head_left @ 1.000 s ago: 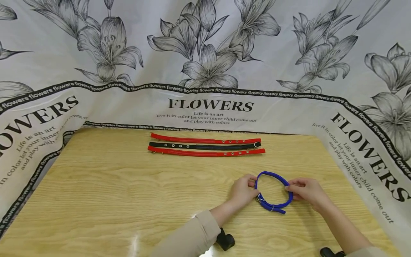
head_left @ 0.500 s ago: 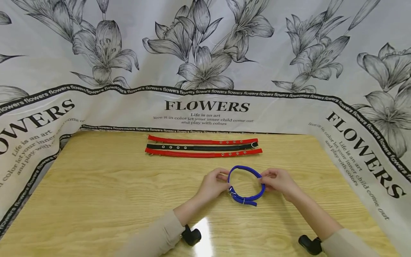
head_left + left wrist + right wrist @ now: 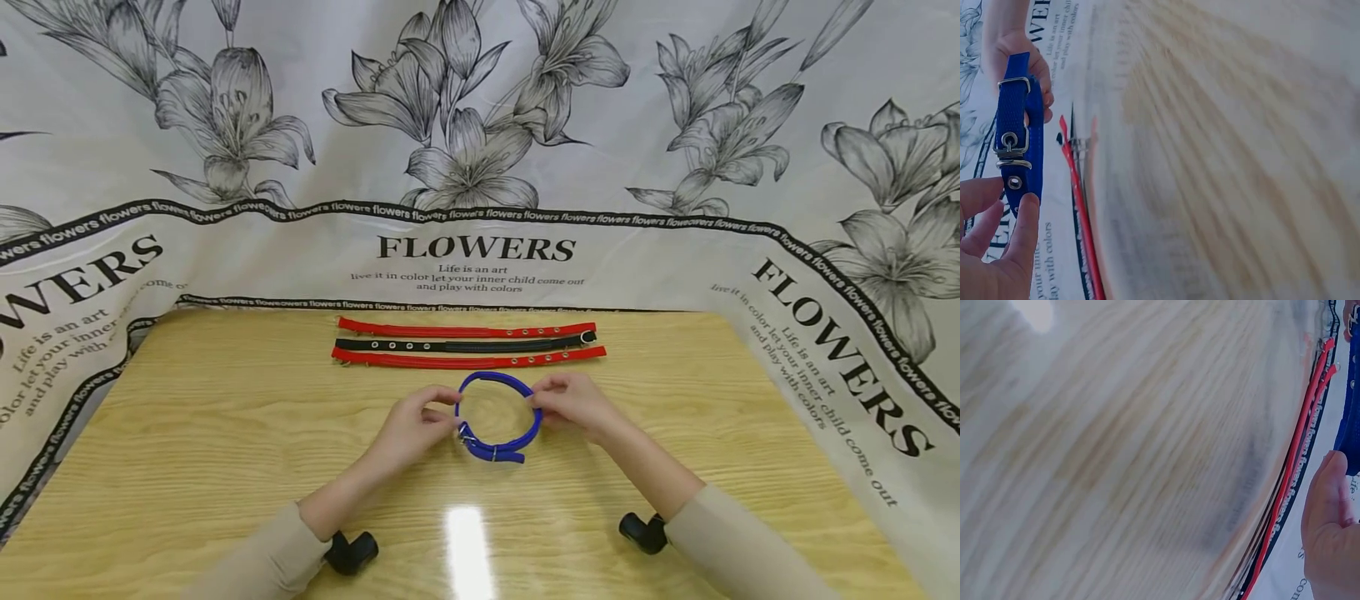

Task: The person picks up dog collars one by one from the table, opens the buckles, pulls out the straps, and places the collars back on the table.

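Note:
A blue collar (image 3: 517, 383), buckled into a loop, is held between the two hands in the head view. My left hand (image 3: 411, 425) pinches its left side near the buckle, thumb and fingers on the strap. My right hand (image 3: 576, 405) pinches the opposite side. In the left wrist view the collar's (image 3: 1013, 119) metal buckle, rings and eyelet show, with the strap's free end passing through a ring. Only part of the collar (image 3: 1352, 419) shows in the right wrist view, above the right thumb.
Behind the loop, two red collars (image 3: 465, 362) and a black collar (image 3: 495, 345) lie straight, side by side, on the wooden table (image 3: 225, 433). A white flower-printed cloth (image 3: 637, 258) hangs along the back and sides. Black devices (image 3: 352, 552) sit at both wrists.
Both hands have carried the blue collar leftward and somewhat away from me, close to the row of straight collars. The view has shifted slightly. The grip looks unchanged.

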{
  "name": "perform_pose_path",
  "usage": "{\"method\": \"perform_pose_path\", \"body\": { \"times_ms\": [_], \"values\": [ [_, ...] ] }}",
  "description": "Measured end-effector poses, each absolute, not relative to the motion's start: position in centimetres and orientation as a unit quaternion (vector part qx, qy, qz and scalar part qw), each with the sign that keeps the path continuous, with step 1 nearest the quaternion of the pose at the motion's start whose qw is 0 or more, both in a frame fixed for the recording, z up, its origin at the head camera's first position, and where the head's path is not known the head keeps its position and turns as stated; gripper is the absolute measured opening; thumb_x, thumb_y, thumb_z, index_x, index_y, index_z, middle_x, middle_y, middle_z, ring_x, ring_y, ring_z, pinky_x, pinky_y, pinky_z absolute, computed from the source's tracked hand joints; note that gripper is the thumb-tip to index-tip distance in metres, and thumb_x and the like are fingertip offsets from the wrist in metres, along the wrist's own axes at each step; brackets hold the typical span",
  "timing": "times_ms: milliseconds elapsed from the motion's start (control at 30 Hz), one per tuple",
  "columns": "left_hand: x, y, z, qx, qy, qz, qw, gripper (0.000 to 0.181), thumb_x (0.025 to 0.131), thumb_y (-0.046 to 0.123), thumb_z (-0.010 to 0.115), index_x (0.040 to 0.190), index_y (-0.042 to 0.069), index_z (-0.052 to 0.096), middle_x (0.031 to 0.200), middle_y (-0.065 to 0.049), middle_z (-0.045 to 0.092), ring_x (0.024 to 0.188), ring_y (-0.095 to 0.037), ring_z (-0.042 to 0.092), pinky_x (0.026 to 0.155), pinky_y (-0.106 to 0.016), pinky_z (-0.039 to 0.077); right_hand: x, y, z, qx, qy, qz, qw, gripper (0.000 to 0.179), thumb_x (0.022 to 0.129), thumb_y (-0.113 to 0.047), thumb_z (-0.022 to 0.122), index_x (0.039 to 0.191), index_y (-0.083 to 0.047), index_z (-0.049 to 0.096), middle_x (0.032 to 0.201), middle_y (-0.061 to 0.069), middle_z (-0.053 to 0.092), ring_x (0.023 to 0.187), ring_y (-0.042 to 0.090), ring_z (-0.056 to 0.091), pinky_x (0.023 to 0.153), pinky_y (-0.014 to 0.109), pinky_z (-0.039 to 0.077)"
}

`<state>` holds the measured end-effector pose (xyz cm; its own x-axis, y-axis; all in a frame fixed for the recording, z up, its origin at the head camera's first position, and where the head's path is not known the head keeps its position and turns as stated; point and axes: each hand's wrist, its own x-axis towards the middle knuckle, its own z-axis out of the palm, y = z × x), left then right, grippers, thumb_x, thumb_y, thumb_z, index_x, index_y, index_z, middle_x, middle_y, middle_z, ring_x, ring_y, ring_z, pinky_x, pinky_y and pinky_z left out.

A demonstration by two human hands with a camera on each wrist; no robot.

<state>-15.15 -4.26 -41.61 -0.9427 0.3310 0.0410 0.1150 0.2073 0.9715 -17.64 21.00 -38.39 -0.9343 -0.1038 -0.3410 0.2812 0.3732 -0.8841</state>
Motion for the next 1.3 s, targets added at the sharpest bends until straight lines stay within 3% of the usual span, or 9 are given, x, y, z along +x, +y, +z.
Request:
{"method": "perform_pose_path", "body": {
  "times_ms": [167,267,467,767,1000,1200,1300],
  "values": [
    [-14.4,-5.9,-40.8,0.191,0.816,0.545,0.003,0.02,0.088,0.002,0.063,0.107,0.007,0.065,0.109,-0.007,0.059,0.089,-0.017,0.063,0.074,-0.026,0.054,-18.2,19.4,-38.4,0.073,0.786,-0.583,0.194,0.018,0.081,-0.005,0.068,0.096,0.004,0.064,0.075,0.007,0.067,0.059,0.009,0.059,0.059,0.023,0.053],
    [-13.8,-6.5,-40.6,0.279,0.846,0.443,-0.102,0.019,0.091,0.006,0.06,0.109,0.009,0.065,0.109,-0.005,0.06,0.095,-0.015,0.06,0.078,-0.026,0.053,-18.3,18.8,-38.4,0.083,0.769,-0.598,0.211,0.015,0.081,-0.005,0.069,0.094,0.001,0.065,0.068,0.002,0.064,0.056,0.008,0.058,0.055,0.02,0.052],
    [-13.3,-6.8,-40.3,0.449,0.797,0.27,-0.3,0.03,0.095,0.033,0.053,0.106,0.009,0.067,0.108,-0.008,0.062,0.1,-0.02,0.059,0.082,-0.031,0.052,-18.4,18.2,-38.1,0.083,0.737,-0.624,0.245,0.006,0.081,-0.004,0.067,0.087,-0.004,0.068,0.062,0.0,0.062,0.049,0.006,0.055,0.05,0.017,0.049],
    [-13.3,-6.6,-39.7,0.497,0.744,0.129,-0.428,0.028,0.099,0.02,0.046,0.098,0.009,0.071,0.096,-0.003,0.068,0.087,-0.016,0.064,0.076,-0.027,0.054,-18.5,17.7,-37.9,0.088,0.729,-0.629,0.256,0.006,0.081,-0.002,0.066,0.081,-0.008,0.068,0.059,-0.001,0.059,0.046,0.006,0.053,0.049,0.016,0.048],
    [-13.4,-6.6,-39.2,0.502,0.736,0.048,-0.451,0.031,0.101,0.011,0.039,0.102,0.006,0.069,0.098,-0.003,0.068,0.089,-0.016,0.063,0.079,-0.026,0.053,-18.5,17.8,-37.8,0.052,0.751,-0.608,0.252,0.008,0.083,-0.005,0.065,0.089,-0.001,0.068,0.067,0.001,0.062,0.052,0.007,0.055,0.053,0.019,0.051],
    [-13.5,-6.6,-38.7,0.474,0.772,0.084,-0.414,0.034,0.102,0.015,0.036,0.1,0.003,0.068,0.096,-0.006,0.066,0.089,-0.019,0.061,0.082,-0.028,0.052,-18.7,18.1,-37.3,-0.13,0.848,-0.458,0.231,0.018,0.087,-0.012,0.065,0.095,0.003,0.069,0.078,0.01,0.065,0.066,0.016,0.057,0.065,0.038,0.054],
    [-13.5,-6.6,-38.6,0.458,0.792,0.096,-0.393,0.035,0.102,0.017,0.036,0.099,0.002,0.068,0.096,-0.007,0.066,0.089,-0.02,0.061,0.082,-0.028,0.052,-18.7,18.0,-36.7,-0.2,0.867,-0.412,0.196,0.018,0.088,-0.011,0.064,0.098,0.002,0.07,0.083,0.011,0.067,0.071,0.016,0.057,0.065,0.036,0.052]
  ]
}}
